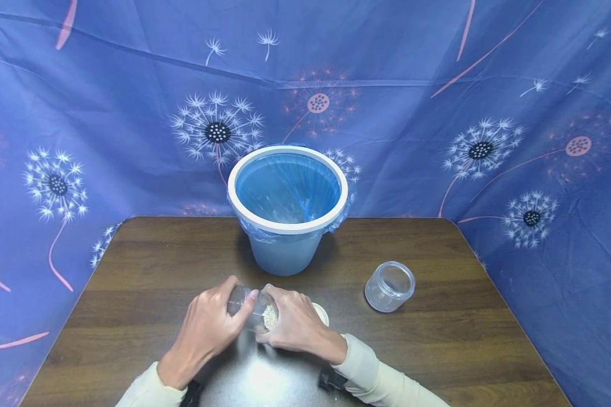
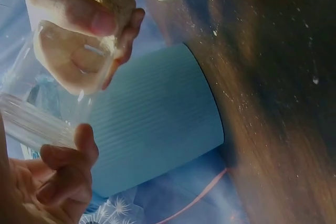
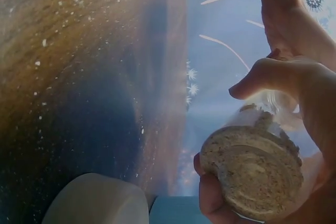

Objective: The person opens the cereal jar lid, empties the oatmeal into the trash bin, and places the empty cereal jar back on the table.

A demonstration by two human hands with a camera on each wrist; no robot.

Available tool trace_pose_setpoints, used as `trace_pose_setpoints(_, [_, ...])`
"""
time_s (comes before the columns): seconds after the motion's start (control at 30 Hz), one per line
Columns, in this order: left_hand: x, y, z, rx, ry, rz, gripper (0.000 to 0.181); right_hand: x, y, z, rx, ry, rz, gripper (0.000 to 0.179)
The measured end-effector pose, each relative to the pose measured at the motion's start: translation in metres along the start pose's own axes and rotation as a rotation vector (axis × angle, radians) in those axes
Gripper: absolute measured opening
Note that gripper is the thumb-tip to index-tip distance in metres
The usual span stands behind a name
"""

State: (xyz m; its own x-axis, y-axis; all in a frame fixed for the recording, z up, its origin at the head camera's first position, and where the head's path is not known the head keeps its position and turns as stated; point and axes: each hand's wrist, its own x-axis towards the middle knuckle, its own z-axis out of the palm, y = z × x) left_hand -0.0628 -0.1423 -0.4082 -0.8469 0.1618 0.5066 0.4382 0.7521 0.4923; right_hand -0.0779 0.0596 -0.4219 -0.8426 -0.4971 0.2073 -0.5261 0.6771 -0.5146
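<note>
My left hand [image 1: 209,323] grips a clear jar [image 1: 237,297], its thumb lying over the side. Against it, my right hand [image 1: 299,321] holds a clear jar of pale, flaky grains [image 1: 270,317]. Both jars lie tilted on their sides, end to end, low over the table in front of the bin. In the right wrist view the grains [image 3: 252,174] crowd toward the base of the right-hand jar. From the left wrist, the left-hand jar [image 2: 34,121] shows clear, thick walls, with left fingers [image 2: 65,177] curled at it.
A blue bin [image 1: 285,254] with a white rim and blue liner stands behind the hands. To the right is another clear jar [image 1: 389,288]. A white round object [image 1: 321,314] sits partly hidden behind my right hand. Pale specks dot the wooden table [image 1: 453,339]; a patterned cloth hangs behind.
</note>
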Motion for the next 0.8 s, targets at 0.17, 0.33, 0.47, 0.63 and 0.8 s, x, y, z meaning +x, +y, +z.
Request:
trace_pose_setpoints(0.17, [-0.001,-0.007,-0.002,-0.065,-0.036,0.082,0.025,0.0,0.002,-0.005,0.071,-0.037,0.031,0.052])
trace_pose_setpoints(0.33, [-0.002,-0.015,-0.004,-0.11,-0.07,0.213,0.047,-0.001,0.004,-0.011,0.169,-0.095,0.048,0.051])
trace_pose_setpoints(0.47, [0.0,-0.018,-0.006,-0.116,-0.06,0.345,0.056,-0.002,0.005,-0.017,0.226,-0.157,0.031,0.048])
trace_pose_setpoints(0.63, [0.006,-0.021,-0.01,-0.101,-0.001,0.542,0.064,-0.001,0.007,-0.025,0.328,-0.266,-0.012,0.046])
trace_pose_setpoints(0.8, [0.015,-0.022,-0.013,-0.104,0.068,0.714,0.065,0.0,0.009,-0.029,0.439,-0.346,-0.059,0.052])
